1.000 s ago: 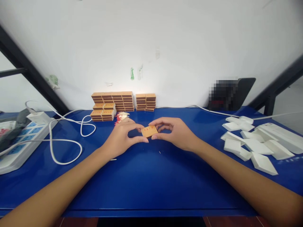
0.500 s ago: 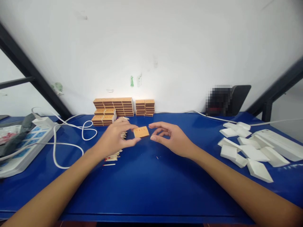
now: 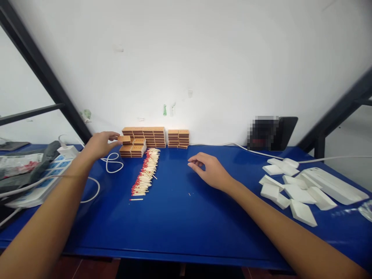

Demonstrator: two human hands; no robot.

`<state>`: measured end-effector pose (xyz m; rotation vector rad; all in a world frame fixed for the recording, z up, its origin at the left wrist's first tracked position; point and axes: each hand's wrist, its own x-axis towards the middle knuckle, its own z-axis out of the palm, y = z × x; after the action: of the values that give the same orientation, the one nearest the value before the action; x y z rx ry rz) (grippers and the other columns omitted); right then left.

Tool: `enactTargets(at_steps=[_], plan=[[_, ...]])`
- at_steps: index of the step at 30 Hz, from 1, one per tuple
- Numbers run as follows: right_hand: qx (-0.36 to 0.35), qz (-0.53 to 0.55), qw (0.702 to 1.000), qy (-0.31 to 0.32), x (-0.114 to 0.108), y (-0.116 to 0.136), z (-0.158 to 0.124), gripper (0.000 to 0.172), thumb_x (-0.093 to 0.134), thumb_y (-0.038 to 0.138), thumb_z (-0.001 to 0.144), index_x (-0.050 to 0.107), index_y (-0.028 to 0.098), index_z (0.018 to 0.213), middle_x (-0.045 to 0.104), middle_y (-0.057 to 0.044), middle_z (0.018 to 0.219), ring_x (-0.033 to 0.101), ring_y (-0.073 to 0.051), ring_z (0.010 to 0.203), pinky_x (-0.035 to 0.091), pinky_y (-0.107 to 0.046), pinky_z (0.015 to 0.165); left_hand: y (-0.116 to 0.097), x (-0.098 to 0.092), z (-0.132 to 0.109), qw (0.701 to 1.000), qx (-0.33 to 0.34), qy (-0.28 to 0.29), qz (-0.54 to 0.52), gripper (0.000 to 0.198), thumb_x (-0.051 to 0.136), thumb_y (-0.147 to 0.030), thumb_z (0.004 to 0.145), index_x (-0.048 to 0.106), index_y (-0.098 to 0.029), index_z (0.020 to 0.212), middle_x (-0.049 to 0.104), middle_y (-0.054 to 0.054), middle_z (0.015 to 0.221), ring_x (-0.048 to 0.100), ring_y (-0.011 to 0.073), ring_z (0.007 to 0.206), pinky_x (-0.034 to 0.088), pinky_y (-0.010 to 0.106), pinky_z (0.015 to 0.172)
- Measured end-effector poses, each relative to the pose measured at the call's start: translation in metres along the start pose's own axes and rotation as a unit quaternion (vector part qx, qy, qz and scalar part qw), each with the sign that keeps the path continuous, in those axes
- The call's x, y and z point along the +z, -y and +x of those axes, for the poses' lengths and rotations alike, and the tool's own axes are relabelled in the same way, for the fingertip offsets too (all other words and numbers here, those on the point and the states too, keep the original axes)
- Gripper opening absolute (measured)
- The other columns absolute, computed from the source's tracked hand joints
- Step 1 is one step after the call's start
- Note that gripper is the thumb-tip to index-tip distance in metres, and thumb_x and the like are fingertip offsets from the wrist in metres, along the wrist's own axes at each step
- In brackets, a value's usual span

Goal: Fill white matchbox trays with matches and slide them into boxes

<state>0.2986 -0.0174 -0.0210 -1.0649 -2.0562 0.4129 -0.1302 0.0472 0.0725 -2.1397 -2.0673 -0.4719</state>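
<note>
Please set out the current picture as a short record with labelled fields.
left hand: holding a matchbox at the stacked matchboxes
right hand: holding nothing visible, thumb and fingers slightly apart
matches: long row, red heads toward the left
white pieces: scattered at the right
power strip: at the left
table: blue

1 sm. rectangular tan cardboard matchbox (image 3: 125, 138), dark-brown side showing, is held by its L end, approx. level, over the front L of a low stepped stack of similar tan-and-brown cardboard matchboxes (image 3: 126, 152); can't tell if touching. Stack's front row has 2 columns side by side. Long pile of red-tipped pale wooden matches (image 3: 146, 172) lies just R of stack, heads mostly L; 1 single match (image 3: 136, 199) lies apart at near end.
</note>
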Motion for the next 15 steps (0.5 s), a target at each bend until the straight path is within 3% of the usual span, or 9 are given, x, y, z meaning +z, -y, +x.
enactTargets(at_steps=[5, 11, 13, 15], plan=[[0.004, -0.034, 0.999, 0.019, -0.001, 0.000, 0.001, 0.018, 0.061, 0.026, 0.103, 0.075, 0.021, 0.095, 0.074, -0.005, 0.091, 0.065, -0.019, 0.080, 0.052, -0.035, 0.078, 0.009, 0.019, 0.007, 1.000, 0.004, 0.010, -0.019, 0.053, 0.058, -0.045, 0.095, 0.072, -0.013, 0.135, 0.079, 0.014, 0.125, 0.075, 0.0318, 0.110, 0.054, 0.039, 0.101], [0.026, -0.052, 0.998, 0.033, 0.001, -0.001, 0.003, 0.015, 0.063, 0.020, 0.101, 0.075, 0.020, 0.093, 0.072, -0.003, 0.087, 0.062, -0.016, 0.076, 0.047, -0.031, 0.074, -0.010, 0.025, 0.003, 0.999, -0.036, -0.017, 0.022, 0.051, 0.055, -0.045, 0.101, 0.067, -0.014, 0.140, 0.080, 0.014, 0.123, 0.071, 0.0377, 0.121, 0.054, 0.046, 0.102], [0.029, -0.058, 0.997, 0.031, 0.001, 0.000, 0.002, 0.015, 0.063, 0.019, 0.101, 0.075, 0.019, 0.092, 0.071, -0.003, 0.086, 0.061, -0.016, 0.075, 0.046, -0.030, 0.073, -0.022, 0.020, -0.009, 0.997, -0.035, -0.031, 0.060, 0.054, 0.051, -0.045, 0.104, 0.063, -0.009, 0.143, 0.078, 0.017, 0.125, 0.069, 0.0391, 0.121, 0.054, 0.049, 0.102], [0.032, -0.066, 0.997, 0.029, 0.000, 0.002, 0.002, 0.015, 0.063, 0.019, 0.101, 0.075, 0.020, 0.092, 0.070, -0.002, 0.085, 0.061, -0.016, 0.075, 0.045, -0.030, 0.072, -0.038, 0.012, -0.035, 0.992, 0.012, -0.077, 0.097, 0.063, 0.047, -0.050, 0.106, 0.058, -0.003, 0.146, 0.074, 0.023, 0.128, 0.067, 0.0421, 0.123, 0.053, 0.055, 0.103]])
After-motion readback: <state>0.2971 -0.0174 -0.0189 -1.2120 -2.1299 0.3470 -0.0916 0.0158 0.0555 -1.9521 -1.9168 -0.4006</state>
